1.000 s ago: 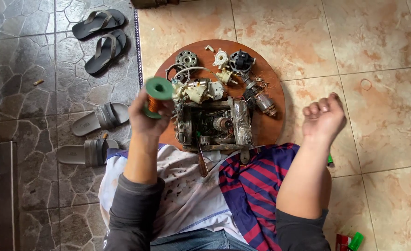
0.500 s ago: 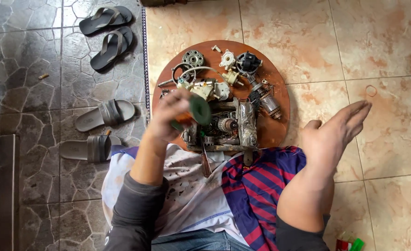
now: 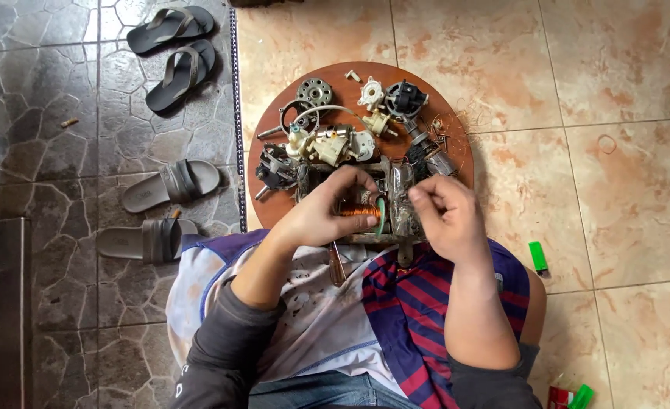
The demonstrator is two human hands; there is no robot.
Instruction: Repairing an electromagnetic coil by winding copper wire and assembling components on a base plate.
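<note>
Copper wire wound on a small spool (image 3: 361,208) with a green end sits in the left hand (image 3: 321,213), whose fingers (image 3: 354,180) curl closed over its top; the right hand (image 3: 442,216) is just beside it, fingers (image 3: 420,198) pinched together near the green end, though whether they grip a strand of wire cannot be made out. Both hands hover over a grey metal motor block (image 3: 395,204) at the near edge of a round wooden board (image 3: 274,204) that serves as the bench on the tiled floor (image 3: 577,91). Beyond the hands lie loose parts: a cream plastic housing (image 3: 333,144), a dark gear disc (image 3: 315,92), a black fan piece (image 3: 405,98) and a white fitting (image 3: 370,94). Four sandals (image 3: 170,45) rest on the dark stone to the left, and a green lighter (image 3: 538,257) lies to the right. Half a second earlier the left hand held the spool higher over the parts while the right hand was open and well off to the side; now both meet at the spool
</note>
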